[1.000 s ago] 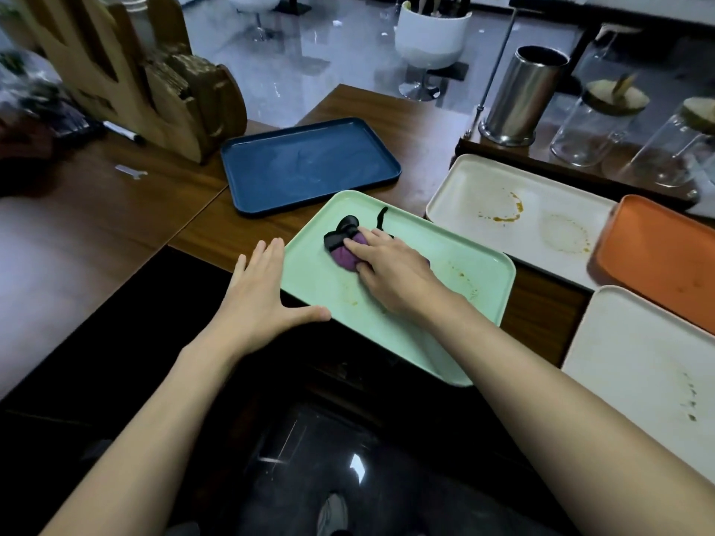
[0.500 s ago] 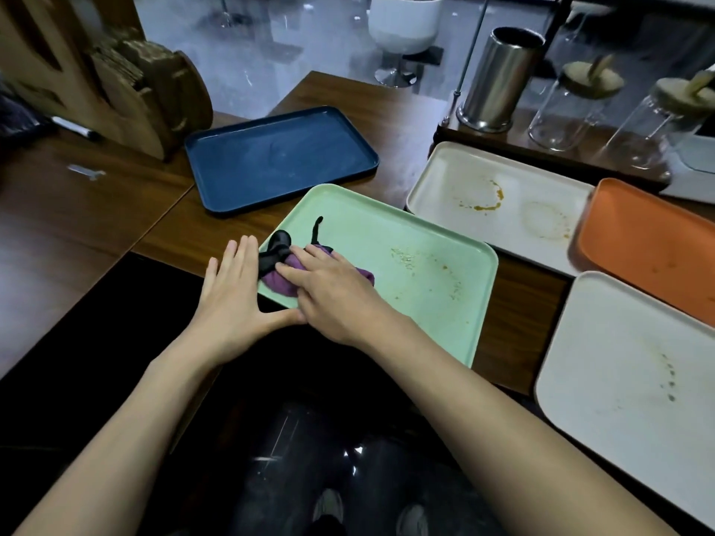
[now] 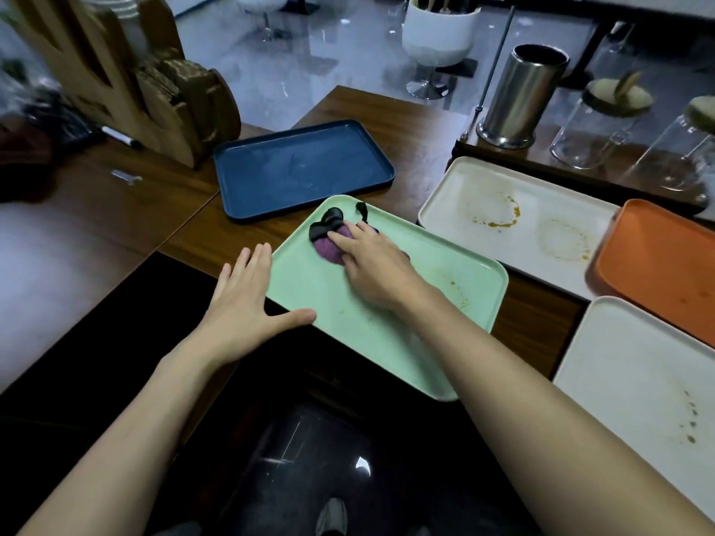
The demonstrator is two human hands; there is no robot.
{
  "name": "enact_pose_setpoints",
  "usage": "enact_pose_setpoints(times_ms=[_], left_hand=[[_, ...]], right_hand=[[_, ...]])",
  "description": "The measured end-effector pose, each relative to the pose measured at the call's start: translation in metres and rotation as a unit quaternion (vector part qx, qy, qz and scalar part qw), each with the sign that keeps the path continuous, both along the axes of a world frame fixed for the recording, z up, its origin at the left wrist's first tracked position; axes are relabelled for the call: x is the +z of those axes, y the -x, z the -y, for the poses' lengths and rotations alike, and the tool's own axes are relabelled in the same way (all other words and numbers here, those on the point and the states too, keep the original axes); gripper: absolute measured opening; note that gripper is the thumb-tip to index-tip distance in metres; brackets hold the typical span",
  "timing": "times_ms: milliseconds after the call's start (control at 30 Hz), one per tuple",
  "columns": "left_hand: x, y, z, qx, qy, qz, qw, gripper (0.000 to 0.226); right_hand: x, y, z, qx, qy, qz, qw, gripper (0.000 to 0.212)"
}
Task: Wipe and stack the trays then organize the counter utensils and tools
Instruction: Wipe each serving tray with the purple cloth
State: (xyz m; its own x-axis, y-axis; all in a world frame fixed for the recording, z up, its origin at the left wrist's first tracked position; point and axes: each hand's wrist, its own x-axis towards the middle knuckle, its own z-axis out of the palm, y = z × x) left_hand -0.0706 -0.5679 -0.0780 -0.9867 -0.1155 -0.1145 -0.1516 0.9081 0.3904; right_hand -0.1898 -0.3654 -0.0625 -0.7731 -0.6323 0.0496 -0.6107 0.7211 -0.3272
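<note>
**Progress**
- You are wiping the green tray [image 3: 445, 272], centre of the frame, lying on the worktop [image 3: 387, 121] with its near corner overhanging the edge.
- Your right hand [image 3: 377, 265] is pressing the purple cloth [image 3: 329, 245] flat onto the tray's upper-left corner. The grip is wide, with the fingers laid straight over the cloth and not curled round it.
- Your left hand [image 3: 247, 303] is lying flat at the tray's left edge, thumb against the rim. The grip is wide and holding nothing.
- Yellowish specks are showing toward the green tray's right end, so I judge this tray to be only part wiped.
- The blue tray [image 3: 301, 168], upper centre, is showing no stains.
- The cream tray [image 3: 449, 203], centre right, is carrying two ring marks.
- The white tray [image 3: 638, 361], lower right, is carrying a line of spots.
- The orange tray [image 3: 657, 265], right edge, is looking faintly marked.
- No tray is stacked yet, and the utensils and tools are waiting untouched. The task is looking to be at an early stage.

**Count**
- Trays: five (green, blue, cream, orange, white).
- Cloths: one.
- Steel canister [image 3: 522, 94]: one, upper right.
- Glass jars: two, a nearer jar [image 3: 603, 121] and a farther jar [image 3: 681, 148], beside the canister.
- Wooden rack [image 3: 127, 79]: one, upper left.
- Marker pen [image 3: 122, 137]: one, at the foot of the rack.
</note>
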Motion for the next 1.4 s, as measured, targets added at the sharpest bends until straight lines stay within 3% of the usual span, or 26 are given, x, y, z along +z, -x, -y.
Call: enact_pose_setpoints(times_ms=[300,467,633,767,867,967,1400], left_hand=[[0.000,-0.001,-0.003,0.010,-0.008,-0.007,1.000,0.150],[0.001,-0.001,-0.005,0.012,0.002,-0.002,1.000,0.151],[0.001,-0.002,-0.005,0.016,-0.017,-0.005,1.000,0.152],[-0.002,-0.003,-0.004,0.021,-0.038,-0.018,0.999,0.151],[-0.003,-0.002,-0.005,0.027,-0.041,-0.026,0.998,0.145],[-0.005,-0.002,-0.004,0.025,-0.042,-0.027,0.998,0.145],[-0.007,-0.004,-0.003,0.014,-0.035,-0.031,0.999,0.139]], right_hand=[[0.000,0.009,0.005,-0.052,-0.025,0.014,0.998,0.053],[0.012,-0.036,0.038,0.067,-0.021,0.073,0.995,0.073],[0.030,-0.044,0.040,0.102,-0.059,0.110,0.987,0.050],[0.033,-0.046,0.035,0.124,-0.039,0.137,0.982,0.049],[0.019,-0.047,0.032,0.125,-0.023,0.080,0.989,0.046],[0.012,-0.039,0.032,0.140,-0.069,0.008,0.988,0.041],[0.011,0.036,0.019,-0.019,-0.077,-0.018,0.997,0.048]])
